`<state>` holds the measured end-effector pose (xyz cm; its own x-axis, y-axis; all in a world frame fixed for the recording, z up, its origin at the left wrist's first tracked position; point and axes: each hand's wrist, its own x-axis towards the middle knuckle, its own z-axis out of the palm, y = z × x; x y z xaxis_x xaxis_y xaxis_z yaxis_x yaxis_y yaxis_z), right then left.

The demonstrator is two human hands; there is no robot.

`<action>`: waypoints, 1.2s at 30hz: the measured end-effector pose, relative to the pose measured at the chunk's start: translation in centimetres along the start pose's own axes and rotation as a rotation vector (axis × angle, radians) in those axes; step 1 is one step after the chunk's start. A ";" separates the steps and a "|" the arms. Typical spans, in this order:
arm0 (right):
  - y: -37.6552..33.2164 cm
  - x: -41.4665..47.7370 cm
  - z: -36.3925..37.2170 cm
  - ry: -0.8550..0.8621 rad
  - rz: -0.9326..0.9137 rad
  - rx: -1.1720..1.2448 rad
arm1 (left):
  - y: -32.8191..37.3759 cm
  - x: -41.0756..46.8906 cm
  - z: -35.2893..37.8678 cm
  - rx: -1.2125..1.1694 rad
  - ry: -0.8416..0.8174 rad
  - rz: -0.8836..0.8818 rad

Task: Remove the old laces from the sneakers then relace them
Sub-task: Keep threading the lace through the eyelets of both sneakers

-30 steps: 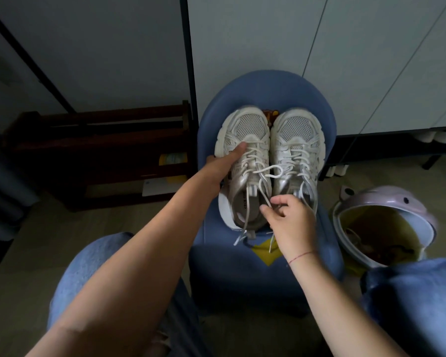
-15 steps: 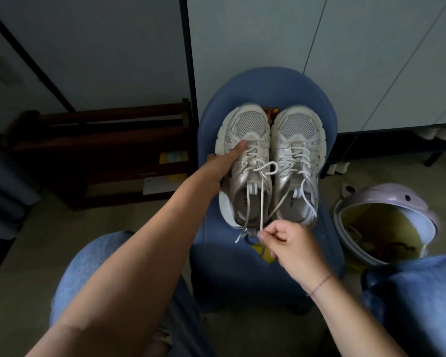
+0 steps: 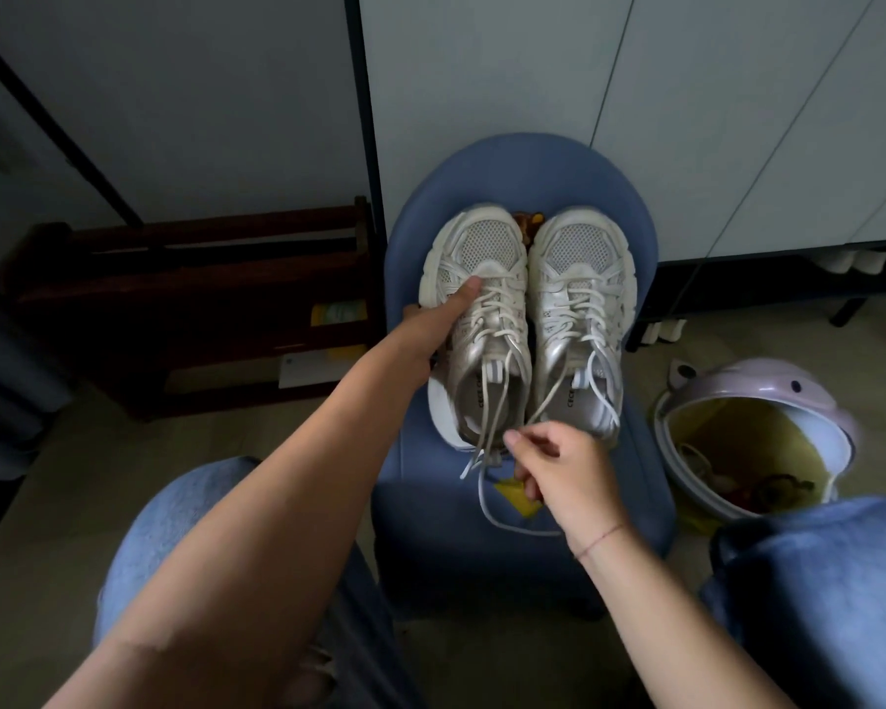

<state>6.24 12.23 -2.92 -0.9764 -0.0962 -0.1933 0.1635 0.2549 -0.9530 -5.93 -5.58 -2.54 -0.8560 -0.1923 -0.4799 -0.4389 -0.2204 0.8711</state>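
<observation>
Two white mesh sneakers stand side by side, toes away from me, on a blue chair (image 3: 640,299). My left hand (image 3: 433,324) grips the outer side of the left sneaker (image 3: 484,248), thumb lying on its laces. That shoe's white lace (image 3: 484,504) is untied and hangs slack from the tongue down over the heel, looping on the seat. Just in front of the heels, my right hand (image 3: 558,468) pinches this lace with curled fingers. The right sneaker (image 3: 581,253) has loose lace ends running back toward the same hand.
A lilac bin (image 3: 768,386) holding rubbish stands on the floor right of the chair. A dark wooden rack (image 3: 200,278) sits at the left against the wall. My knees in blue jeans (image 3: 175,514) flank the chair. White cabinet doors rise behind.
My right hand drew the lace toward me, away from the shoe. The bow on the left sneaker came undone and the lace now trails onto the seat. My left hand stayed put.
</observation>
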 end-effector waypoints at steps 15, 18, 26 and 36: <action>-0.4 0.8 0.6 -0.069 0.003 -0.039 | 0.3 -0.2 0.1 -0.006 0.017 -0.016; -0.4 0.8 0.6 -0.050 -0.033 -0.066 | 0.6 -0.7 0.3 -0.005 0.023 -0.015; -2.0 1.8 3.1 -0.052 -0.024 -0.087 | 0.5 -0.8 0.2 -0.008 0.024 -0.016; -0.6 -2.3 0.6 -0.168 0.028 -0.248 | 0.8 -1.2 0.4 0.012 0.036 -0.034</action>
<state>8.51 11.74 -2.06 -0.9316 -0.2387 -0.2741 0.1304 0.4846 -0.8650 -5.40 -5.19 -1.24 -0.8304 -0.2188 -0.5124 -0.4709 -0.2162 0.8553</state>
